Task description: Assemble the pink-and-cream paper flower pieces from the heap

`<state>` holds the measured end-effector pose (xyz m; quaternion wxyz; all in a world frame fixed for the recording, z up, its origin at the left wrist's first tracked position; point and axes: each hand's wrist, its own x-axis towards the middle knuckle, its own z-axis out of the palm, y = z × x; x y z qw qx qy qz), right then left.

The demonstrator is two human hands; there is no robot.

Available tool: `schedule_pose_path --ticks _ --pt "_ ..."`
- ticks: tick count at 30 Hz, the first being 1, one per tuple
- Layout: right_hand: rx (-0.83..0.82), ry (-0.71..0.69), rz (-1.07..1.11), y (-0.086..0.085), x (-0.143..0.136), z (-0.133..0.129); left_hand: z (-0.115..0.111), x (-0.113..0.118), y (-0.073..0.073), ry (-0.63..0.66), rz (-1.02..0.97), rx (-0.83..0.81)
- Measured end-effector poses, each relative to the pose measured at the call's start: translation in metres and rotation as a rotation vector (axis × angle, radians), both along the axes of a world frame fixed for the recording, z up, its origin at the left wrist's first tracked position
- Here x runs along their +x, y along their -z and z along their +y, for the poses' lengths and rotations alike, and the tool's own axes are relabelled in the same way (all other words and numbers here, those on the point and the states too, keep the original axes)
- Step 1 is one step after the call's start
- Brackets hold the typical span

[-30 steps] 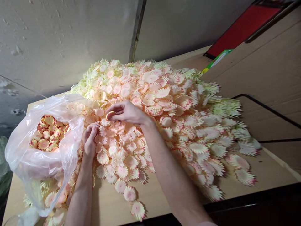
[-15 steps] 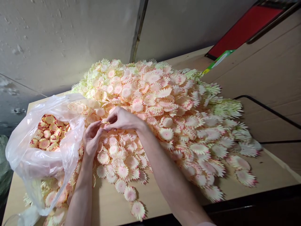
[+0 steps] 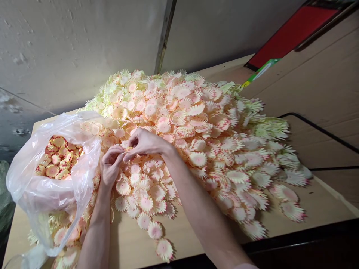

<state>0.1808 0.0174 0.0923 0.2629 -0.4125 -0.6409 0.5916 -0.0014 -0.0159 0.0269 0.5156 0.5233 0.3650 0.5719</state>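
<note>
My left hand and my right hand meet over a big heap of artificial flower petal discs. Thumb and fingertips of each hand are pinched together around a small petal disc, mostly covered by the fingers. The heaped discs are pale cream to pink with frilled, red-tipped edges, many stacked in overlapping strands. Left of my left hand, a clear plastic bag stands with its mouth spread, holding smaller yellow-and-red discs.
The heap covers much of a light wooden table, with strands reaching its front edge. Behind rises a grey wall. At right are a large cardboard box, a black bent rod and a red panel.
Both hands stay in nearly the same place. The left fingers have curled in slightly, and the pinched disc has shifted a little between the fingertips.
</note>
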Motion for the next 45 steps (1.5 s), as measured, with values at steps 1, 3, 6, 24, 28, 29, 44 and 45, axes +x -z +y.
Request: schedule_pose_path --ticks 1,3,6,24,28,29,44,45 --pt "-0.012 -0.001 0.01 0.0 0.0 0.0 0.0 0.0 -0.001 0.002 -0.01 0.014" --pt "-0.029 0.01 0.031 0.0 0.001 0.0 -0.001 0.0 -0.002 0.004 -0.017 0.011" --pt "-0.03 0.091 0.071 -0.002 0.005 0.001 -0.003 0.0 -0.001 0.014 -0.017 -0.024" --pt "-0.02 0.198 0.146 -0.003 0.02 0.003 -0.006 -0.002 -0.004 0.035 0.039 -0.125" --pt "0.013 0.141 0.101 -0.006 0.011 0.001 -0.006 -0.001 -0.004 -0.026 0.022 -0.095" --pt "0.001 0.129 0.096 -0.007 0.01 0.001 -0.006 -0.001 -0.004 -0.033 0.013 -0.088" --pt "-0.05 0.013 0.035 -0.002 0.007 0.0 -0.002 -0.003 0.005 -0.001 0.049 -0.023" --pt "-0.055 0.003 0.038 -0.002 0.007 -0.001 -0.001 -0.003 0.004 -0.011 0.053 -0.012"
